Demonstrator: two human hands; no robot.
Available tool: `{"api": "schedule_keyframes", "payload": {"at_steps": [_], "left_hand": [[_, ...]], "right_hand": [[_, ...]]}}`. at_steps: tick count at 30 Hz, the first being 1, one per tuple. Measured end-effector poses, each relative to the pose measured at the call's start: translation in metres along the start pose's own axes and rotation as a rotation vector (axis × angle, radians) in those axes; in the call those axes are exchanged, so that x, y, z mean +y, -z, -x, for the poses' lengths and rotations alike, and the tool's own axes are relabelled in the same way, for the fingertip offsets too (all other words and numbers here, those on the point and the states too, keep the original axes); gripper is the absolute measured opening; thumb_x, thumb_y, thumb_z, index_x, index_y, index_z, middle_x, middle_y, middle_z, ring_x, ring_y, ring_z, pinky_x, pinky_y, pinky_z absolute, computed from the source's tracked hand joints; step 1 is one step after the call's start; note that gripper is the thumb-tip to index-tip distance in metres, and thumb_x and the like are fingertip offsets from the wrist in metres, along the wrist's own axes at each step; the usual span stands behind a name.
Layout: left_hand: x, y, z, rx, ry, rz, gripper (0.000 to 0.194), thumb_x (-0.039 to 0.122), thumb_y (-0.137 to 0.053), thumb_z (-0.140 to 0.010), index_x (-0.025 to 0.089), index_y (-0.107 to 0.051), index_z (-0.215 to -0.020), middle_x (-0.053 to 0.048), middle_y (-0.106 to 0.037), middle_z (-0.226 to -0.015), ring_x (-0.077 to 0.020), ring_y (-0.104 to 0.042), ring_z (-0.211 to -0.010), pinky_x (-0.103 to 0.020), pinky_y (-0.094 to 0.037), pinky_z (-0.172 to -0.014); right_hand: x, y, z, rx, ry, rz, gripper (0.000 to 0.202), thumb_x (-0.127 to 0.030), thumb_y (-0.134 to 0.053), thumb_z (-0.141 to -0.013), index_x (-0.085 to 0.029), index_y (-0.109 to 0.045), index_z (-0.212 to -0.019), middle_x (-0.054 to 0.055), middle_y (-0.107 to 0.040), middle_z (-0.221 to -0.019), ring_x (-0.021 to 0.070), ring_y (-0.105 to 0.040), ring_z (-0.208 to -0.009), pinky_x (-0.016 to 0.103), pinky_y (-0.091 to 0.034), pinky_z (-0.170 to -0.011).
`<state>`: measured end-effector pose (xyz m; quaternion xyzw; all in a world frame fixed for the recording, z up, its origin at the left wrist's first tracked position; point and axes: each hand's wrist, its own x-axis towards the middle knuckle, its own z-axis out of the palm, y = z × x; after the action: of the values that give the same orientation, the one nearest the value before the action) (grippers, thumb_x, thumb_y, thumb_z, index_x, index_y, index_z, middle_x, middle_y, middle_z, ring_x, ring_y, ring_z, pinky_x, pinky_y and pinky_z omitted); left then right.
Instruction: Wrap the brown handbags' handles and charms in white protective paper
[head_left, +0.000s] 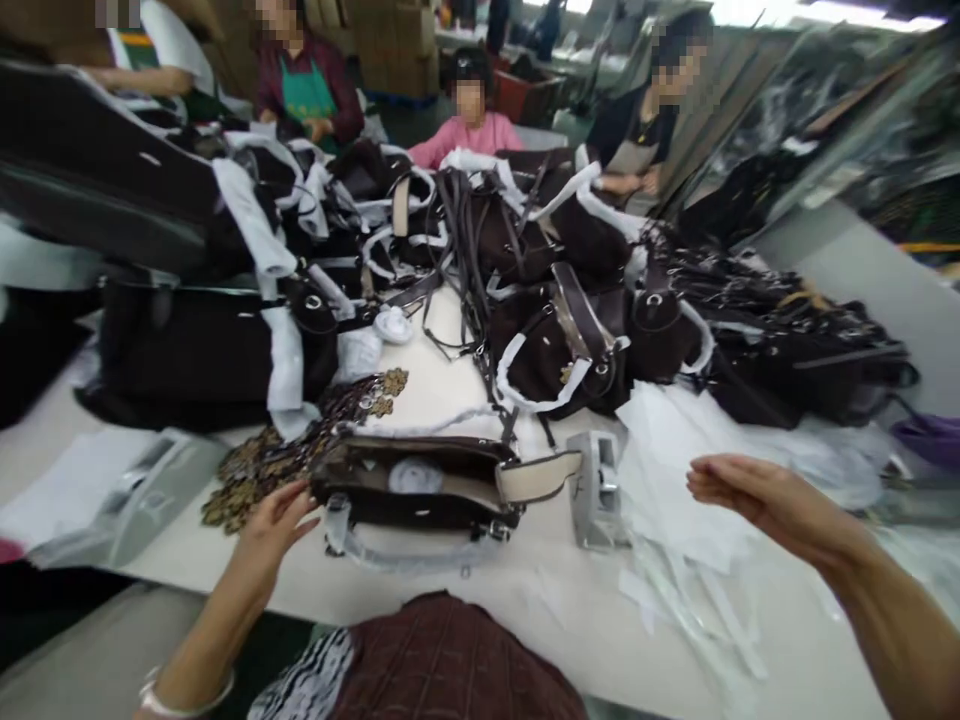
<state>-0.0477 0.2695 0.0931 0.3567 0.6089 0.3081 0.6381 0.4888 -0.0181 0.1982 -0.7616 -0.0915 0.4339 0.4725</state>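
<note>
We have our left grip (268,530) loosely spread and empty; just right of it is the dark handbag (431,512), though we cannot tell whether they touch. Left of our right grip (780,505), empty with fingers extended, are white sheets (664,460) and a tape dispenser (592,505).

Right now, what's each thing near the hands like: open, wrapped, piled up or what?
Front bag: open at the top.
Its near handle: wrapped in pale covering.
Pale-faced flap: sticking out to the right.
White bundle: lying inside the bag.
Left hand: open, by the bag's left end; can't tell if touching.
Right hand: open, empty, over the table.
White sheets: piled loosely.
Flower-shaped charms: heaped.
</note>
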Motion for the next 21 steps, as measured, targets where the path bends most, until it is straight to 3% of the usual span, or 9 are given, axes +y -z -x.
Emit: {"api": "schedule_keyframes", "payload": {"at_steps": [2, 5, 7, 10, 13, 17, 21], "left_hand": [[-0.018, 0.017, 0.02, -0.016, 0.053, -0.075, 0.053, 0.039, -0.086, -0.063, 0.016, -0.063, -0.105, -0.009, -0.066, -0.11, -0.0219, -0.065, -0.098, -0.032, -0.056, -0.079], [-0.033, 0.011, 0.027, -0.092, 0.057, -0.19, 0.062, 0.045, -0.085, -0.06, 0.014, -0.06, -0.108, -0.013, -0.064, -0.118, -0.0251, -0.064, -0.1, -0.037, -0.055, -0.081], [-0.037, 0.005, 0.025, -0.109, 0.0, -0.25, 0.065, 0.046, -0.083, -0.061, 0.014, -0.058, -0.112, -0.015, -0.064, -0.12, -0.0271, -0.063, -0.103, -0.039, -0.052, -0.085], [-0.043, 0.007, 0.02, -0.125, -0.083, -0.33, 0.065, 0.042, -0.084, -0.058, 0.014, -0.057, -0.11, -0.016, -0.065, -0.118, -0.0295, -0.061, -0.11, -0.041, -0.049, -0.092], [-0.046, 0.011, 0.021, -0.157, -0.046, -0.407, 0.056, 0.042, -0.084, -0.057, 0.015, -0.059, -0.099, -0.013, -0.07, -0.1, -0.0292, -0.065, -0.099, -0.039, -0.049, -0.088], [-0.037, 0.016, 0.04, -0.433, 0.065, -0.502, 0.043, 0.052, -0.073, -0.073, 0.014, -0.063, -0.092, -0.007, -0.069, -0.073, -0.0248, -0.064, -0.073, -0.034, -0.048, -0.071], [-0.019, 0.026, 0.067, -0.732, 0.144, -0.302, 0.046, 0.048, -0.076, -0.075, 0.013, -0.067, -0.103, -0.011, -0.069, -0.09, -0.0249, -0.065, -0.081, -0.034, -0.051, -0.073]], "right_hand": [[0.019, -0.03, 0.027, -0.158, -0.061, 0.146, 0.031, -0.042, -0.079, -0.072, -0.014, -0.076, -0.085, 0.02, -0.074, -0.089, 0.0262, -0.071, -0.08, 0.043, -0.054, -0.082], [0.049, -0.093, 0.057, -0.452, -0.077, 0.301, 0.038, -0.049, -0.078, -0.071, -0.015, -0.077, -0.087, 0.014, -0.075, -0.088, 0.026, -0.068, -0.083, 0.039, -0.054, -0.081], [0.072, -0.137, 0.061, -0.536, -0.04, 0.343, 0.037, -0.047, -0.078, -0.07, -0.018, -0.077, -0.092, 0.011, -0.075, -0.094, 0.027, -0.068, -0.089, 0.039, -0.052, -0.083], [0.108, -0.186, 0.052, -0.404, 0.022, 0.385, 0.036, -0.042, -0.083, -0.063, -0.02, -0.077, -0.092, 0.01, -0.075, -0.094, 0.0289, -0.067, -0.091, 0.04, -0.051, -0.085], [0.134, -0.218, 0.042, -0.267, -0.018, 0.289, 0.041, -0.038, -0.087, -0.056, -0.018, -0.075, -0.09, 0.009, -0.073, -0.081, 0.0256, -0.066, -0.08, 0.037, -0.051, -0.074], [0.147, -0.251, 0.046, -0.292, -0.086, 0.078, 0.046, -0.044, -0.086, -0.056, -0.017, -0.071, -0.091, 0.004, -0.07, -0.081, 0.0193, -0.062, -0.075, 0.033, -0.049, -0.069], [0.148, -0.272, 0.061, -0.312, -0.088, 0.011, 0.045, -0.048, -0.085, -0.057, -0.017, -0.072, -0.088, 0.005, -0.071, -0.085, 0.0209, -0.063, -0.081, 0.036, -0.049, -0.077]]}}
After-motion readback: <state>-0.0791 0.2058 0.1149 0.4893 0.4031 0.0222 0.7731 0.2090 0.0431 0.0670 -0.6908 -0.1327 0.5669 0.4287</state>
